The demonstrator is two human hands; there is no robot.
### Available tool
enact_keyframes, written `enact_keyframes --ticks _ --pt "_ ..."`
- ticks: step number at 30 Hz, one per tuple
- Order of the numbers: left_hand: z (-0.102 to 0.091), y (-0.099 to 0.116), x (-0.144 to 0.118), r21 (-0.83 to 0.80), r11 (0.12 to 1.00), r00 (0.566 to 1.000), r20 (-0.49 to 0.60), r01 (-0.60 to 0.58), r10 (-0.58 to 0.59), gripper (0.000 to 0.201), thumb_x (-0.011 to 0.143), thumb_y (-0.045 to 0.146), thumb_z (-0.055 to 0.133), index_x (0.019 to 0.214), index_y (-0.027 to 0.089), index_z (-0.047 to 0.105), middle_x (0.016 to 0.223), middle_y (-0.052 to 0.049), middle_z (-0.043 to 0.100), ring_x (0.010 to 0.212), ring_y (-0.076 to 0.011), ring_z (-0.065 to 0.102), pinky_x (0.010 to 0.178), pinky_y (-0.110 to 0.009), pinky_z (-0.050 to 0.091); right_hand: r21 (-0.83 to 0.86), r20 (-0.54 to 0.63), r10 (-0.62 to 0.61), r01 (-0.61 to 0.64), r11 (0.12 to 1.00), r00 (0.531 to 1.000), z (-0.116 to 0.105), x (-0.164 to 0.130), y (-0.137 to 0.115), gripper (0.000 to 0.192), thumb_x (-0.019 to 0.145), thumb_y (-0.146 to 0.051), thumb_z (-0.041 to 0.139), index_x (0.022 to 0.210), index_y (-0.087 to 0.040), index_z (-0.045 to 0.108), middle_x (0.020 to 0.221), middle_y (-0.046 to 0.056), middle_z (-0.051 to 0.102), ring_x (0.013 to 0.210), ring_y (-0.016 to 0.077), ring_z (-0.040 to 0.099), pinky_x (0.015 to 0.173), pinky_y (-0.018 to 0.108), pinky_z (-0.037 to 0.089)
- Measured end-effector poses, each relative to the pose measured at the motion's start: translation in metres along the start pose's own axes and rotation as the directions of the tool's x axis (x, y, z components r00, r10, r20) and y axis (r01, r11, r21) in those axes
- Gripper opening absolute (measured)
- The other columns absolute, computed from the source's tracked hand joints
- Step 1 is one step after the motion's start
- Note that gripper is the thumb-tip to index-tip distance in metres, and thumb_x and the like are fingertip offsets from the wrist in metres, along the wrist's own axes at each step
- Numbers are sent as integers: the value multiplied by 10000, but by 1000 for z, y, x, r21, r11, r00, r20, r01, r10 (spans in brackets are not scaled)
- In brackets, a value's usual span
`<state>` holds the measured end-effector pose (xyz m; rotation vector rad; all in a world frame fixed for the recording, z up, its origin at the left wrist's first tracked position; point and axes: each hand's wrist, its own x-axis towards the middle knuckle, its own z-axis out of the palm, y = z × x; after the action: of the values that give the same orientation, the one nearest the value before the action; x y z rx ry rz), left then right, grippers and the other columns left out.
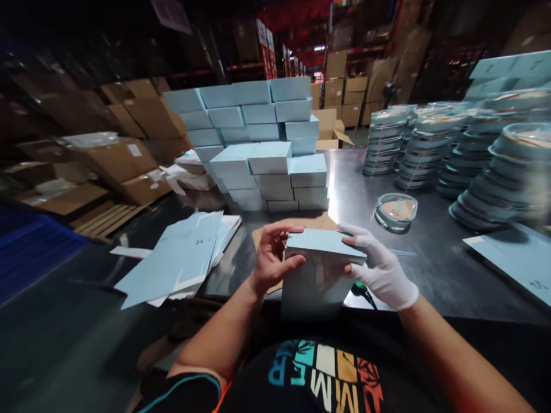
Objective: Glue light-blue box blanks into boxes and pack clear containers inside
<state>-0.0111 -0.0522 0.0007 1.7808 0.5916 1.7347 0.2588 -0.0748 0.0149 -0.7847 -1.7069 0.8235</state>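
A light blue cardboard box [322,241] is held between my two hands at the table's near edge. My left hand [278,252], bare, grips its left end with the thumb at the front and the fingers on top. On the right end, my right hand [379,264] closes in a white glove with bare fingertips. Below the blue face hangs a greyish panel [316,281]; whether it is an open flap or the box's shaded side I cannot tell. Beneath the box lies a piece of brown cardboard [259,236], mostly hidden. A green and black object [365,292] rests by my right hand.
Light blue boxes [269,178] are stacked at the back. Flat light blue sheets [176,252] lie at left, another [516,261] at right. A clear-lidded container [395,211] sits near tall stacks of similar containers [430,143]. Brown cartons [116,166] stand beyond the table [353,178].
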Motion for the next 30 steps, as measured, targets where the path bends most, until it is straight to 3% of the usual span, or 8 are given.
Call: enact_keyframes --ticks 4,11,17,21,24,26,27,30 --pt "-7 3 9 8 997 978 193 -79 76 366 905 584 874 1083 265 855 1213 -124 807 1305 -352 730 1168 -574 557 -21 79 -94 96 995 992 4 -4 -5 292 1027 -459 779 1285 -332 829 1535 117 707 1442 294 670 1198 514 567" --pt "0 -9 8 -69 966 953 158 -250 258 255 966 382 860 1199 280 872 1188 -117 854 1256 -316 767 1083 -525 616 -37 115 -200 206 978 973 3 4 -7 279 1050 -319 760 1315 -357 840 1461 105 757 1355 273 725 1160 479 605" --pt "-22 7 20 62 976 933 312 -210 180 257 974 373 849 1209 270 854 1254 -134 840 1325 -333 739 1117 -524 600 -126 124 -316 331 935 941 9 5 -5 393 1092 -281 694 1463 -399 748 1501 94 728 1365 260 710 1161 480 603" --pt "-36 37 35 414 858 798 603 -304 -8 520 908 512 892 1362 282 783 1479 -156 747 1467 -381 629 1220 -550 515 -242 253 -422 479 844 871 27 6 -2 671 1121 -403 637 1749 -391 400 1674 130 591 1480 293 631 1223 530 549" --pt "-40 53 38 511 771 705 699 -381 -115 621 937 539 852 1494 311 698 1473 -138 749 1319 -349 726 1179 -516 544 -273 375 -325 438 857 868 18 21 15 803 1127 -555 567 1808 -277 243 1713 165 545 1520 311 602 1242 515 538" --pt "-46 57 38 534 761 735 669 -368 -115 617 954 520 836 1519 328 681 1446 -114 764 1267 -329 755 1147 -488 578 -473 296 -123 257 842 947 -9 40 38 749 1129 -570 534 1769 -225 352 1706 162 554 1532 308 590 1259 489 523" --pt "-51 57 37 554 764 800 594 -331 -84 626 951 510 839 1528 329 674 1452 -103 760 1274 -326 754 1146 -483 590 -623 170 -7 112 774 986 -29 50 52 691 1127 -521 547 1725 -194 433 1718 167 538 1556 311 560 1292 487 483" --pt "-74 49 34 548 829 994 45 -109 101 751 910 467 887 1593 378 589 1539 -41 703 1397 -317 695 1220 -510 579 -811 -235 129 -268 520 963 -94 69 96 620 1013 -392 709 1522 -52 615 1725 302 454 1623 469 389 1328 684 316"
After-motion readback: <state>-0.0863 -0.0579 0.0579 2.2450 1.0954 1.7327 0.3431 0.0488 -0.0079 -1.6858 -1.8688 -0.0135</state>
